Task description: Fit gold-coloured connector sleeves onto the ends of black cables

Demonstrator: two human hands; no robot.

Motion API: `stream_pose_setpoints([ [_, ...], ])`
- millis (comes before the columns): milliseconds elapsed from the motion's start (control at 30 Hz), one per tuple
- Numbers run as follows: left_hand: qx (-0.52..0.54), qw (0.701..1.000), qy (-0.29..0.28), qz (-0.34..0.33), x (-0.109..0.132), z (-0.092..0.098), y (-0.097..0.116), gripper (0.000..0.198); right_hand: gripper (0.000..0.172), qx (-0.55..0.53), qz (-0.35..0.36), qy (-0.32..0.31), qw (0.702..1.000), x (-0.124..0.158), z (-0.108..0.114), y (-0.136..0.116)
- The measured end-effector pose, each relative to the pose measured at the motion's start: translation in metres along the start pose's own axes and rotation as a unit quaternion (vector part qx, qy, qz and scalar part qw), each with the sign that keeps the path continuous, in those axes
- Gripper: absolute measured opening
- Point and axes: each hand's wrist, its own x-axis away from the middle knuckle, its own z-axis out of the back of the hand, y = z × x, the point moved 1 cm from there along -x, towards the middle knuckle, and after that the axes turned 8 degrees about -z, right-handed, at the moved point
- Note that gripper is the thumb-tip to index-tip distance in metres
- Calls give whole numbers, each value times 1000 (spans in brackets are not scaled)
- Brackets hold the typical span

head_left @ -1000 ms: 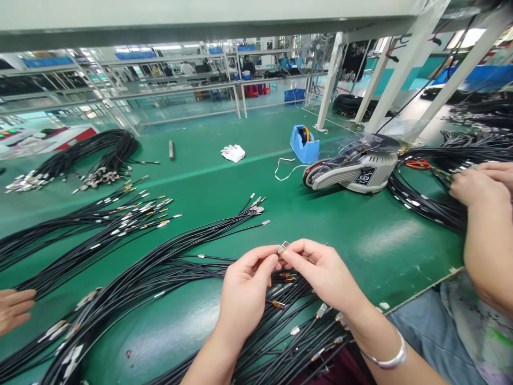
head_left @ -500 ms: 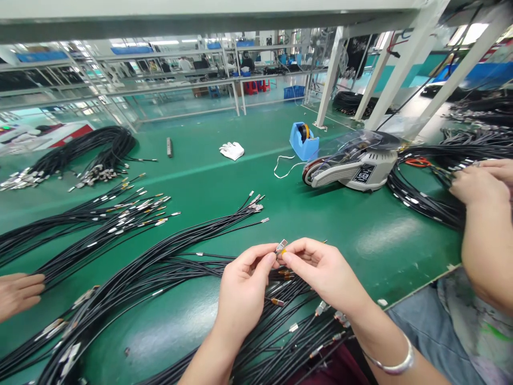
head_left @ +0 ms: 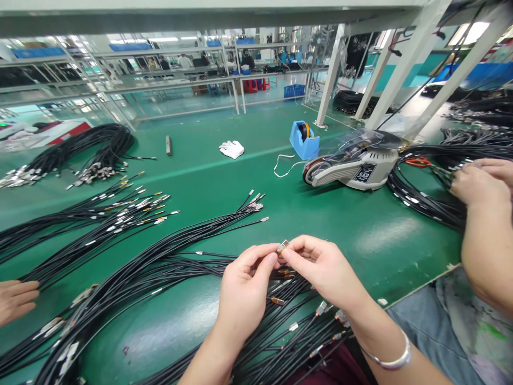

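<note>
My left hand (head_left: 244, 291) and my right hand (head_left: 320, 270) meet at the fingertips over the green table (head_left: 248, 182). Between them they pinch a small metal connector (head_left: 282, 246) on the end of a black cable. Beneath my hands lies a thick bundle of black cables (head_left: 168, 278) with metal and amber tips, running off to the lower left. A silver bangle (head_left: 390, 359) circles my right wrist.
A grey tape dispenser machine (head_left: 355, 167) and a blue tape holder (head_left: 303, 140) stand at the back right, a white glove (head_left: 232, 149) behind. More cable bundles (head_left: 92, 219) lie left. A co-worker's hands (head_left: 479, 184) handle cables at right; another person's hand (head_left: 16, 300) rests at left.
My fingers have shifted slightly on the connector. The hand at the left edge has drawn back a little, and the view has drifted slightly.
</note>
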Motion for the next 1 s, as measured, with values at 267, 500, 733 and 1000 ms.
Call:
stream_pose_setpoints([
  [267, -24, 999, 5, -25, 3, -1, 1, 16, 19, 15, -11, 12, 1000, 1, 1, -1],
  [500, -49, 997, -8, -55, 4, -1, 3, 18, 17, 24, -18, 6, 1000, 1, 0, -4],
  [733, -47, 997, -6, -56, 4, -1, 2, 19, 20, 5, -17, -3, 1000, 0, 1, -1],
  [1000, -56, 997, 2, -50, 5, -1, 2, 18, 20, 4, -7, 1, 1000, 0, 1, -2],
])
